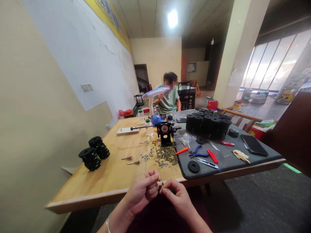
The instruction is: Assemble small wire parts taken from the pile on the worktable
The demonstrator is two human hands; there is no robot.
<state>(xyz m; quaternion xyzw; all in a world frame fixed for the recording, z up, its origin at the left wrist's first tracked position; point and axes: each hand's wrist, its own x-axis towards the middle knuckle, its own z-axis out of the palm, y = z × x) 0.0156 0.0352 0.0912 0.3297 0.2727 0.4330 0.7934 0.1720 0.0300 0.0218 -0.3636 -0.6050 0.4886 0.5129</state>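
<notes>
Just past the table's front edge, my left hand (147, 187) pinches the top of a thin strand (161, 178). A small dark bead-like piece (162, 183) sits low on that strand, between my hands. My right hand (177, 194) is closed at the lower end, thumb against forefinger; its fingertips hide what exactly they grip. Beyond my hands lies a pile of small metallic, bullet-shaped pieces (167, 155). Beside it are scattered coloured beads (147, 156) and two small bundles, one reddish (126, 158) and one grey (133, 162).
A black hand-crank winder (165, 134) stands mid-table. Wound black spools (91, 159) are at left, more spools (209, 124) at right. Pliers (199, 152), snips (207, 162) and a phone (254, 144) lie on the grey mat (225, 165). A person (170, 98) sits opposite, behind a lamp (155, 92).
</notes>
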